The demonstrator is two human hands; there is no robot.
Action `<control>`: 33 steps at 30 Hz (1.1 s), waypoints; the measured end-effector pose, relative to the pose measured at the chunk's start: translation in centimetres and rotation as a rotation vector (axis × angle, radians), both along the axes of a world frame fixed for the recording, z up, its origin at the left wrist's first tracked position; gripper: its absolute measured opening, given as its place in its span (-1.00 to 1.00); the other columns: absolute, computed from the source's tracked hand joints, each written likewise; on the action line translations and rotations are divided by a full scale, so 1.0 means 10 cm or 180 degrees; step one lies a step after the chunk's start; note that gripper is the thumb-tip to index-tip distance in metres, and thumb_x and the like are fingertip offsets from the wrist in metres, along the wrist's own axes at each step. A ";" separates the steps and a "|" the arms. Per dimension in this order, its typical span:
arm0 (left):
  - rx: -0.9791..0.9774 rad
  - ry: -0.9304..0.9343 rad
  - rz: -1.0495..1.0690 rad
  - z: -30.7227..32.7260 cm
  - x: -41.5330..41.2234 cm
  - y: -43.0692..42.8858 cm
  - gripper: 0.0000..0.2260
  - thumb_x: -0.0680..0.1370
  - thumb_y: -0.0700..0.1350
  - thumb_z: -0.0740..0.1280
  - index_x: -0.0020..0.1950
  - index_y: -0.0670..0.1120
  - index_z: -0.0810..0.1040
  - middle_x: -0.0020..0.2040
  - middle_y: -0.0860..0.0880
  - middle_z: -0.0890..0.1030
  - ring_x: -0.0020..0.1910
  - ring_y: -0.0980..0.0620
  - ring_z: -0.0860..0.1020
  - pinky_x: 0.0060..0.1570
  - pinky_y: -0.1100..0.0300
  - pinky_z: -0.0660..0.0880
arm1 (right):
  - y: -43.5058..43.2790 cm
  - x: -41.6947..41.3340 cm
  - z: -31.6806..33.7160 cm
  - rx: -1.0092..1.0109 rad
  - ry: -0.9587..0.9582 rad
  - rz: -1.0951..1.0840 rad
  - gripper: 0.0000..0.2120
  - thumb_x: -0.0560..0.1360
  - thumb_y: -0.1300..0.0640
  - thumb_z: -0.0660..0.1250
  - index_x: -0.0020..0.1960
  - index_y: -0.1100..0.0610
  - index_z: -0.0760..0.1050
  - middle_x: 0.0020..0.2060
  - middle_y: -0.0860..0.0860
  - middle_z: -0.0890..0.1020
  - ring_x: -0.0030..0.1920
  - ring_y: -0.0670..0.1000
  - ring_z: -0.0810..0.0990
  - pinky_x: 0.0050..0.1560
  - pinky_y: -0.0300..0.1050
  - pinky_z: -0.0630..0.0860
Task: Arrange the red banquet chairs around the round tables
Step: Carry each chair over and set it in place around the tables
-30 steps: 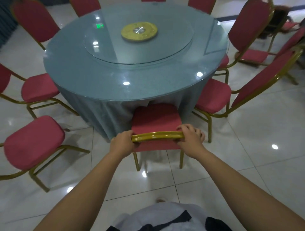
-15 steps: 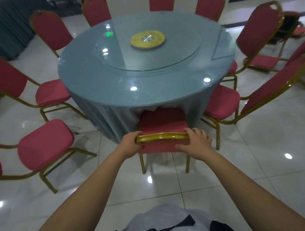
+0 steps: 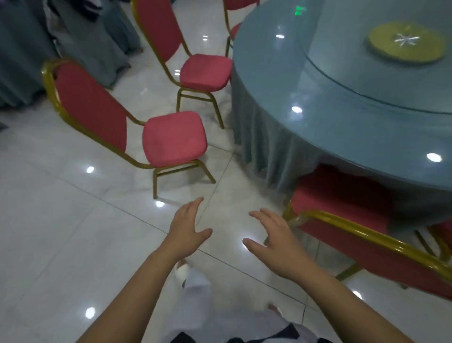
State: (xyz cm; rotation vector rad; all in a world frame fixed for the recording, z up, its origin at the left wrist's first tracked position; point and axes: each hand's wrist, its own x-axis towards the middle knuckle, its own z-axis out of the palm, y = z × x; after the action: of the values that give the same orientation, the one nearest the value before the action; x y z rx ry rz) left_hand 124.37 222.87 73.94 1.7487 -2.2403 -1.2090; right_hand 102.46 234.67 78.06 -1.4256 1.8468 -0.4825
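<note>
— Hands first: what are the two doing?
— Both are bare and hold nothing. Left hand (image 3: 187, 227) has its fingers straight and fanned, thumb out to the side. Right hand (image 3: 274, 240) is spread the same way, palm down. They hang over the white floor tiles (image 3: 61, 220), apart from each other.
— Is the right one on a chair?
— It is just beside the gold back rail of the tucked chair (image 3: 342, 194). That chair's red seat sits under the edge of the round table (image 3: 269, 80), against the grey skirt.
— How many chairs do you count?
— Four clearly. Besides the tucked one, the nearest chair (image 3: 175, 138) is ahead of the left hand, standing off from the table. The second chair (image 3: 205, 72) is beyond it, its seat front right at the skirt. The third chair (image 3: 241, 3) is at the top, mostly cut off. A red-and-gold sliver (image 3: 441, 235) at the right edge may be a fifth; I cannot tell.
— And on the table?
— One glass turntable (image 3: 367, 73) with one gold disc (image 3: 406, 45) at its middle. Grey draped cloth (image 3: 29, 49) hangs at upper left.
</note>
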 end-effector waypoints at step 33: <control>-0.0347 -0.0023 0.0769 0.58 4.40 -5.91 -0.35 0.56 -0.08 0.35 0.55 0.17 0.11 0.54 0.06 0.18 0.52 -0.02 0.13 0.42 0.02 0.20 | -6.90 4.40 -0.11 -0.0089 -0.1011 0.0321 -0.14 0.33 -0.17 0.49 0.51 -0.08 0.17 0.37 -0.08 0.40 0.31 -0.05 0.42 0.10 -0.20 0.41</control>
State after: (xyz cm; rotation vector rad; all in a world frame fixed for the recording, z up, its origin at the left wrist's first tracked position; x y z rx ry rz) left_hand 168.34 163.82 79.78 1.9148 -1.9845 -1.0135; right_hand 146.48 165.68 76.95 -1.3649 1.5142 -0.6457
